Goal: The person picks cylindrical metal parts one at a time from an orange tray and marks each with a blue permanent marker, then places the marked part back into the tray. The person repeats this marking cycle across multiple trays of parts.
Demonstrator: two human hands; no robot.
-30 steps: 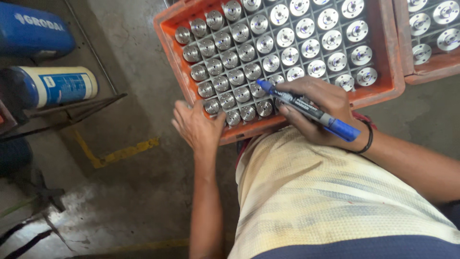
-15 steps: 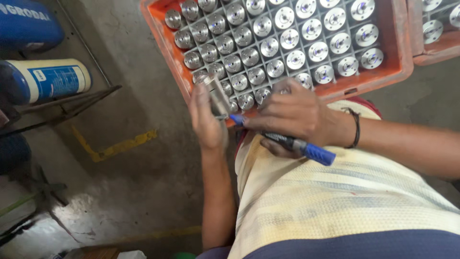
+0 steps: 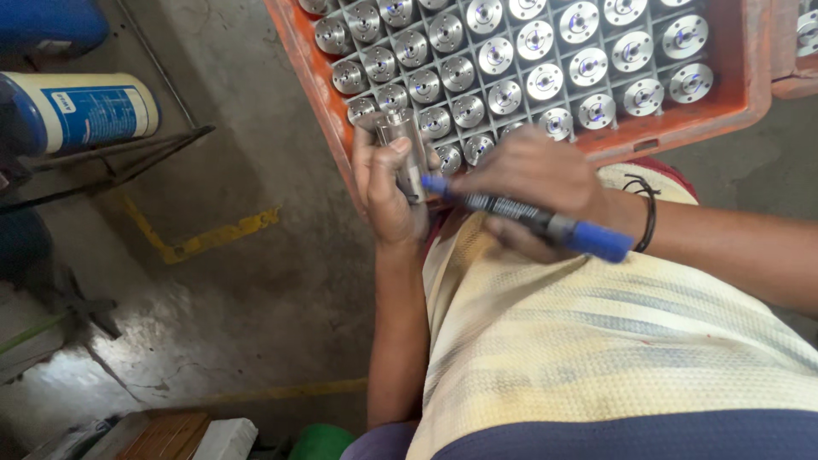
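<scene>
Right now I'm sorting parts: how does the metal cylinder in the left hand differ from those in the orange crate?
The held cylinder is lifted out, side showing, with the marker tip against it; the crate cylinders sit upright in grid cells, tops showing. All are shiny metal.

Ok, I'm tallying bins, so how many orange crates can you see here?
2. One crate, full of metal parts, lies at top centre. A second crate is cut off at the top right edge. Others may lie out of view.
</scene>
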